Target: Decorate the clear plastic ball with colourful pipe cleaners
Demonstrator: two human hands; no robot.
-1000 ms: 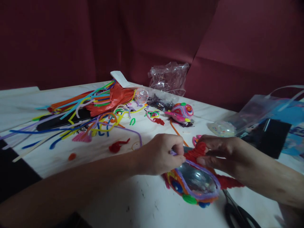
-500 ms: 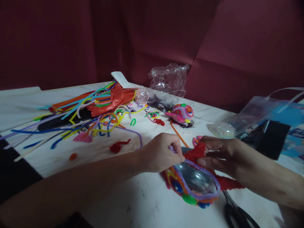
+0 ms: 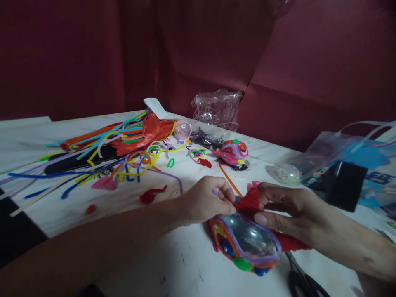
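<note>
A clear plastic shell (image 3: 255,237) lies tilted on the table, its edge decorated with orange and yellow strips and blue and green button-like pieces. A purple pipe cleaner (image 3: 279,247) runs around the clear window. At the upper left of that window, my left hand (image 3: 208,200) is closed in a pinch on the pipe cleaner, whose tip sticks up between the fingers. My right hand (image 3: 287,210) grips a ridged red fin-like piece (image 3: 250,201) on the shell's far side, thumb at the purple edge. Black-handled scissors (image 3: 301,278) lie just right of the shell.
Colourful pipe cleaners (image 3: 123,136) spread across the left side around a red plastic wrapper (image 3: 151,130). Farther back are a decorated pink ball-shaped craft (image 3: 233,152), a clear ball (image 3: 183,129) and a crumpled clear bag (image 3: 216,109). A black box (image 3: 346,185) stands at right.
The view has shifted slightly, so the table things sit a little farther left. My right thumb has come down onto the purple edge. My left hand keeps its pinch.
</note>
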